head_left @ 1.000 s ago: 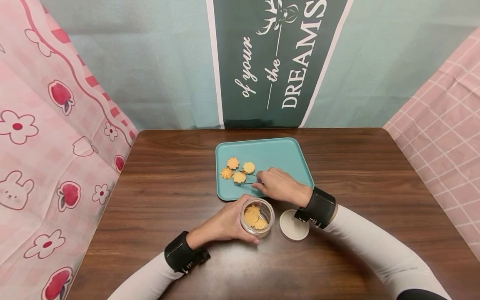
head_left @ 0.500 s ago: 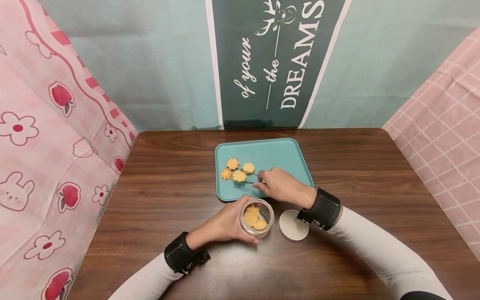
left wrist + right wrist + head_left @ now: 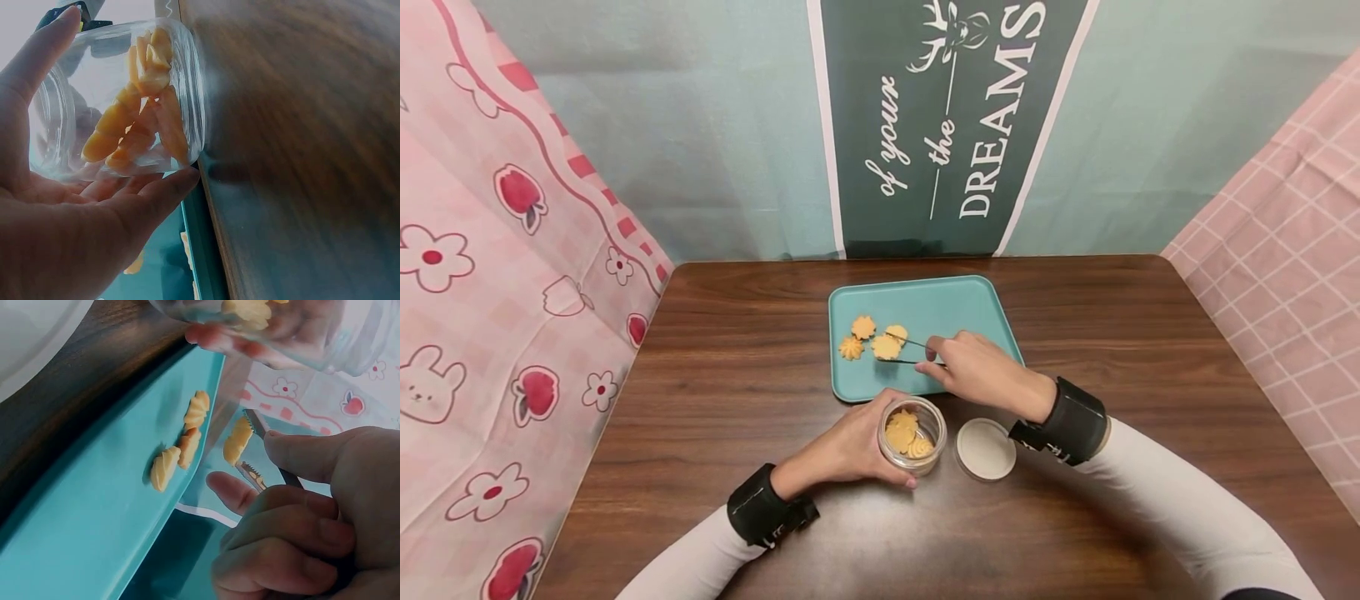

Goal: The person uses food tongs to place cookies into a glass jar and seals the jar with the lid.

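Observation:
My left hand (image 3: 861,446) grips a clear glass jar (image 3: 928,468) standing on the table, thumb on its near side. Inside it lie several flower-shaped butter cookies (image 3: 901,432). Metal tongs (image 3: 290,477) with toothed tips are held in my right hand (image 3: 988,371), thumb on one arm and index finger by the other. Between the tips a cookie (image 3: 237,441) is pinched, raised over the tray in the right wrist view. Three other cookies (image 3: 189,447) rest on the turquoise tray (image 3: 955,308), beyond the jar.
A round off-white lid (image 3: 986,450) lies on the wooden table (image 3: 737,350), right of the jar and near my right wrist. Cloth hangings stand behind the table (image 3: 730,167) and along both sides. The tray has a raised rim.
The tongs and the pinched cookie have shifted slightly right, and the cookie now overlaps the one behind it. My right hand moved right with them; my left hand and the jar stayed put.

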The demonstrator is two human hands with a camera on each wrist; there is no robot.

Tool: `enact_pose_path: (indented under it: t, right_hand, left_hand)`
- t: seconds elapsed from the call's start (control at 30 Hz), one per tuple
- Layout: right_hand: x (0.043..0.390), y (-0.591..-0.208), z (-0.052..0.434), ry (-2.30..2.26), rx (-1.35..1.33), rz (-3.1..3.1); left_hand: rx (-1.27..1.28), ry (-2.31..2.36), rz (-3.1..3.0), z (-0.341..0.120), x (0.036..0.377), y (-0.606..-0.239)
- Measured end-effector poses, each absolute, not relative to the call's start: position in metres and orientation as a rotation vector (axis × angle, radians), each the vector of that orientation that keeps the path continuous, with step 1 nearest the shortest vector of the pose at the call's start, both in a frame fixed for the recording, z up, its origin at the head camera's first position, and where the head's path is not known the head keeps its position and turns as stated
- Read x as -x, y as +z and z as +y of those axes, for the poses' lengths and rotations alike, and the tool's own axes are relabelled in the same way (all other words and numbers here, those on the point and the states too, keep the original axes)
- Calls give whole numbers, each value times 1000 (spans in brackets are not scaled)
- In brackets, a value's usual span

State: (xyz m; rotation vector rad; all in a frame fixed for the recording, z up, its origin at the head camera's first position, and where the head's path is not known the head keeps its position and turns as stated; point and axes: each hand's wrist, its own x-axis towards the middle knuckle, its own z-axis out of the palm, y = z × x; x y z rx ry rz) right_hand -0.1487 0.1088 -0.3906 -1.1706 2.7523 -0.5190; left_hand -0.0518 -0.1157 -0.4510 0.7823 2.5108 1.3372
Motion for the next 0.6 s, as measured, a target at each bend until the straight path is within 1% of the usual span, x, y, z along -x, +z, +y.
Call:
enact_pose_path:
  t: [0.6]
  right_hand:
    - [131,-376,122,-517,1168,2754]
  left_hand:
    - [-756,1330,2514,-114,51,-448]
